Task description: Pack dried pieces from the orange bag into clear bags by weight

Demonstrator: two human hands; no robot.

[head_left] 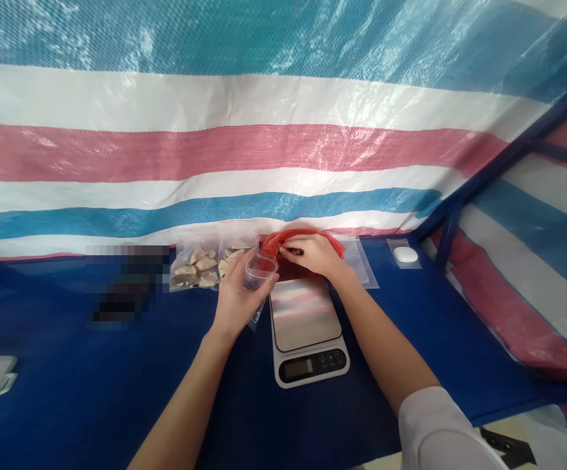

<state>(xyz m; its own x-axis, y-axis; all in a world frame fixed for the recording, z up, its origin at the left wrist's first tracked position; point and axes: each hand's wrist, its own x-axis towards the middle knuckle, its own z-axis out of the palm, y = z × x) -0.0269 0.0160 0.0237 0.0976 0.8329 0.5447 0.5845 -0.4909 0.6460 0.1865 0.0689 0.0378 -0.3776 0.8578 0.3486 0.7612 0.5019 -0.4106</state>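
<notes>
The left hand (237, 294) wraps around a clear plastic cup (260, 269), seemingly empty, at eleven o'clock from the digital kitchen scale (306, 313). The right hand (313, 254) closes on a red net bag (307, 238) at twelve o'clock; clear bags (194, 267) of pale chunks lie at ten.

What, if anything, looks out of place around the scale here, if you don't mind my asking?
The red bag lies bunched over the far edge of the scale under the right hand, so it could affect a reading.
</notes>
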